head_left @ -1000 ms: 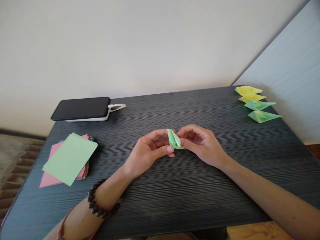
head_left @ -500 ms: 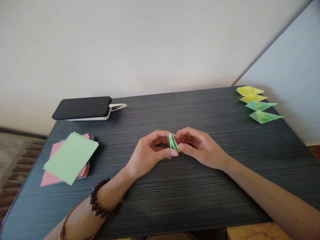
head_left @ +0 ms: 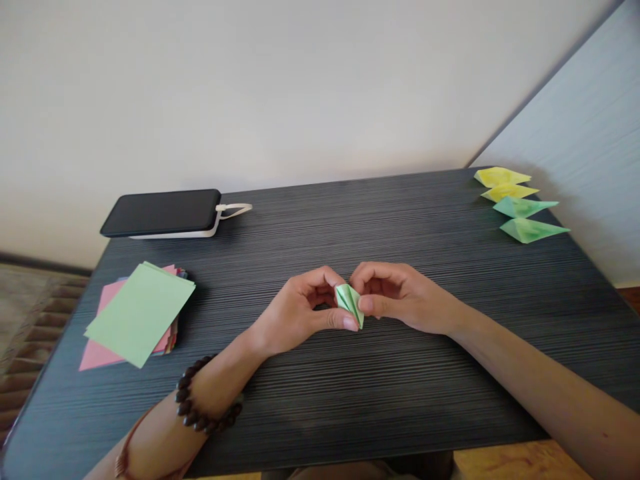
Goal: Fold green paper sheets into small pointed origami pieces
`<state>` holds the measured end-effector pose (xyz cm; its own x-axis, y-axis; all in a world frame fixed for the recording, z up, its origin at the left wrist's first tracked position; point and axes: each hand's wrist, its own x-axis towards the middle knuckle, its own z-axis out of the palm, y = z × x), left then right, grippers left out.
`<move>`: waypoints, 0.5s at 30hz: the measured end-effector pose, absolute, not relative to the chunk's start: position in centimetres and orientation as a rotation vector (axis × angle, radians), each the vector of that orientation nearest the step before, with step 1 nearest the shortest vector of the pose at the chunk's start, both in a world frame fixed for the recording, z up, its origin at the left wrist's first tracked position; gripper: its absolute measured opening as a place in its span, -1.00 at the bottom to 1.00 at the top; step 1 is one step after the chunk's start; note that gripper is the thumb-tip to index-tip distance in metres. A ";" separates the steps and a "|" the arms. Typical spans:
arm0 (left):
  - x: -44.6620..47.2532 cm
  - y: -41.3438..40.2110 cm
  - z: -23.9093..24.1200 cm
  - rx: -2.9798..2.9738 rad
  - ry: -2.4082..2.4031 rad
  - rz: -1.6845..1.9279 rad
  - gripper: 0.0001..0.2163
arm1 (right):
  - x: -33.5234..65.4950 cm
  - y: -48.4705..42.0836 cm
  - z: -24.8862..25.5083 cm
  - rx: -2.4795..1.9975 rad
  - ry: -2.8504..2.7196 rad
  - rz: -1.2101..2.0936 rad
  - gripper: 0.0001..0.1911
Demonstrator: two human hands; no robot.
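Between my two hands is a small green piece of folded paper [head_left: 351, 301], tilted so its creased, pointed side faces me. My left hand [head_left: 307, 310] pinches it from the left, thumb along the lower edge and fingers behind. On the other side, the thumb and fingers of my right hand [head_left: 395, 297] grip its right edge. The fingertips behind the paper are partly hidden. Both hands are just above the dark table [head_left: 310, 400].
At the far right lie two yellow folded papers [head_left: 503, 177] and two green folded papers [head_left: 534, 230]. On the left, green sheets [head_left: 143, 313] top a pile with pink paper [head_left: 103, 358]. Behind it, a black phone [head_left: 163, 212] rests on a white block with a cable [head_left: 237, 209].
The green folded paper has turned from nearly edge-on to show more of its face. Both hands have shifted slightly lower with it, still gripping.
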<state>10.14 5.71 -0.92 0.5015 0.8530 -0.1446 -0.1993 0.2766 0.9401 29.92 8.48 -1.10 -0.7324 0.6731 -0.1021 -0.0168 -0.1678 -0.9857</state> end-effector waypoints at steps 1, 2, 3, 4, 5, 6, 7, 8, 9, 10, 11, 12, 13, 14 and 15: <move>10.1 5.8 -0.9 1.056 0.736 0.797 -0.77 | 30.0 8.5 -1.2 -0.742 -1.624 1.954 -0.83; 10.0 5.8 -0.9 1.048 0.722 0.795 -0.79 | 30.0 8.6 -1.2 -0.743 -1.615 1.956 -0.84; 10.0 5.8 -0.9 1.037 0.717 0.798 -0.80 | 30.1 8.6 -1.3 -0.750 -1.607 1.962 -0.84; 10.0 5.9 -0.9 1.026 0.722 0.804 -0.80 | 30.1 8.6 -1.4 -0.764 -1.593 1.969 -0.84; 10.0 5.9 -0.8 1.020 0.732 0.807 -0.81 | 30.2 8.6 -1.4 -0.780 -1.573 1.977 -0.84; 10.0 5.9 -0.8 1.018 0.745 0.806 -0.81 | 30.2 8.7 -1.5 -0.795 -1.550 1.986 -0.84; 10.0 5.9 -0.7 1.015 0.754 0.802 -0.83 | 30.2 8.7 -1.5 -0.805 -1.526 2.000 -0.84; 10.0 5.9 -0.6 1.011 0.759 0.798 -0.84 | 30.2 8.7 -1.5 -0.809 -1.502 2.017 -0.85; 10.0 5.9 -0.6 1.004 0.760 0.791 -0.85 | 30.3 8.7 -1.5 -0.810 -1.482 2.037 -0.85; 10.0 5.9 -0.6 0.997 0.757 0.785 -0.86 | 30.3 8.7 -1.5 -0.808 -1.466 2.056 -0.85; 10.0 5.9 -0.6 0.992 0.755 0.784 -0.86 | 30.3 8.7 -1.4 -0.804 -1.455 2.073 -0.85; 10.0 6.0 -0.6 0.989 0.757 0.787 -0.85 | 30.3 8.7 -1.4 -0.802 -1.446 2.086 -0.85; 10.0 6.0 -0.6 0.988 0.761 0.792 -0.83 | 30.3 8.7 -1.3 -0.801 -1.438 2.097 -0.84; 10.0 6.0 -0.6 0.987 0.764 0.800 -0.82 | 30.3 8.8 -1.3 -0.802 -1.433 2.105 -0.84; 10.0 6.0 -0.7 0.988 0.762 0.808 -0.82 | 30.3 8.8 -1.2 -0.802 -1.428 2.111 -0.84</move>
